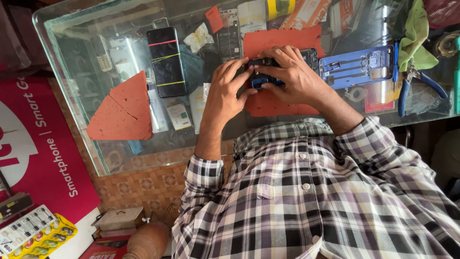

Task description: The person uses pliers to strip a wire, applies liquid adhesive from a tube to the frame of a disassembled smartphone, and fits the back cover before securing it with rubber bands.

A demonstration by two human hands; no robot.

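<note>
Red rubber mat (282,38) lies under my work on the glass counter (72,72), and on it both my hands close around a small dark phone (261,79) with a blue edge showing at its lower side. My left hand (224,93) comes in from the near side, its fingers curled, the fingertips pressing against the left end of the phone and the thumb pushed in toward its lower edge. My right hand (292,76) lies over the top of the phone, fingers bent across its upper edge and the palm covering most of its right half, so I cannot tell how much of the device there is beneath it. Both hands are closed on the phone; neither is spread flat.

Just to the right of my right hand, touching the mat's edge, rests a blue phone frame (357,67) with its inner side up. Beyond that lie blue-handled pliers (417,84) and a green cloth (417,38). Well to the left on the counter sits a black smartphone (166,61) bound with thin bands, and nearer the corner a second, cracked piece of red mat (124,110). My checked shirt sleeves (206,172) are rolled back at the forearms.
</note>
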